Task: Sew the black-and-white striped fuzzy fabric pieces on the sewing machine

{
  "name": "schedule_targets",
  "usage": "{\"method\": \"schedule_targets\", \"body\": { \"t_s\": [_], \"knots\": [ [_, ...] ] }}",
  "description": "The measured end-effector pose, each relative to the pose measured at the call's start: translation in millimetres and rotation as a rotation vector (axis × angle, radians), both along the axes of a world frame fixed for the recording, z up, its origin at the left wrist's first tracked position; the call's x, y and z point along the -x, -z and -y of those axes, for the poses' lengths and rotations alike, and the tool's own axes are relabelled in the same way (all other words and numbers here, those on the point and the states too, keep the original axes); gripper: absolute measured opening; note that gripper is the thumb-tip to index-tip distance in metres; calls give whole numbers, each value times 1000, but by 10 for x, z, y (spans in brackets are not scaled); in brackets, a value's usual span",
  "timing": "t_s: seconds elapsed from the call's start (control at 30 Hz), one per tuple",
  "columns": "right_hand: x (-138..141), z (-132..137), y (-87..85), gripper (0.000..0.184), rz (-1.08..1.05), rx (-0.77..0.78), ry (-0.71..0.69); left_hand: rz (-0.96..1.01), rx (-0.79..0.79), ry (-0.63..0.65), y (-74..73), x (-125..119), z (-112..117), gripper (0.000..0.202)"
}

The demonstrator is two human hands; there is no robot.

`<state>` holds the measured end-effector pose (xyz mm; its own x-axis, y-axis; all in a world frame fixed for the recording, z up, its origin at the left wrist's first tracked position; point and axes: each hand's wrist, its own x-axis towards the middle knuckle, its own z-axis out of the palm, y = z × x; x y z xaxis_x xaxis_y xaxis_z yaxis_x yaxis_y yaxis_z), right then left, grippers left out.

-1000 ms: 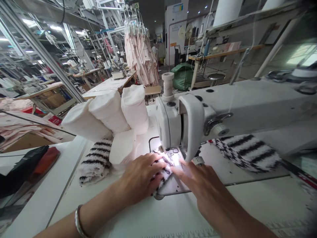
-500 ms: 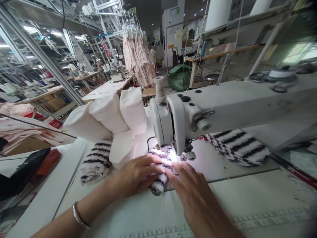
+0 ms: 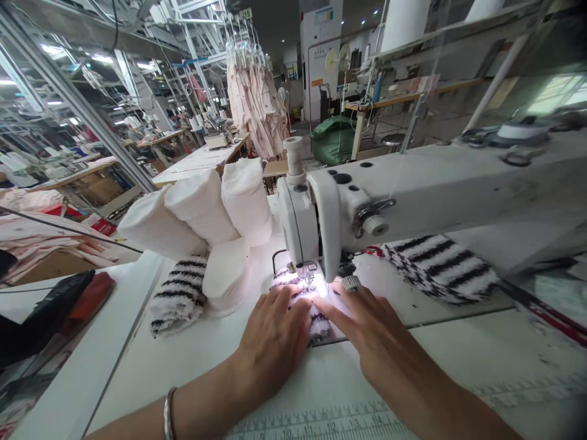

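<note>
The left hand [image 3: 275, 342] and right hand [image 3: 380, 342] press flat, just apart, on a black-and-white striped fleece piece [image 3: 318, 324] under the white sewing-machine head [image 3: 300, 226]; a folded striped piece [image 3: 177, 296] lies left of the head, a flat striped piece [image 3: 443, 269] right.

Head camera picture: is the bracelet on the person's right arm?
No, the silver bangle is on the left arm, and the right arm shows no bracelet.

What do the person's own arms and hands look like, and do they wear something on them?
The left hand and right hand are bare, without gloves. The left forearm and right forearm show no sleeves. A slim silver-coloured bangle circles the left wrist; no band shows on the right wrist.
</note>
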<state>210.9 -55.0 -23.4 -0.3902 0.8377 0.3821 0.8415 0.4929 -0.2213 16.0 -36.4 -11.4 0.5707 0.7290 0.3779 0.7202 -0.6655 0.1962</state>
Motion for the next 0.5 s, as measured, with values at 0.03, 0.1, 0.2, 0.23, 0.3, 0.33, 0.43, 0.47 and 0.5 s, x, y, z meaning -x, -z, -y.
{"method": "schedule_targets", "body": {
  "t_s": [0.03,0.1,0.2,0.23,0.3,0.33,0.43,0.47,0.5],
  "knots": [
    [-26,71,44,68,-12,-14,3,11,16,32,-31,9,-13,22],
    [-87,232,152,74,-43,-48,26,50,70,124,-85,37,-34,19],
    [-162,431,304,76,-88,-57,93,79,116,196,-107,74,-32,19],
    [-177,471,341,75,-103,-43,116,76,111,189,-101,80,-25,17],
    [-196,507,387,72,-119,-39,134,86,97,178,-86,84,-9,9],
    [-202,509,398,71,-116,-48,133,101,102,178,-82,84,-3,8],
    [-201,493,386,69,-71,-85,94,148,139,187,-91,90,8,8],
    [-189,490,369,69,-61,-82,91,155,147,195,-96,94,10,7],
    [-168,490,345,70,-61,-72,100,156,151,203,-98,97,12,8]
  ]
}}
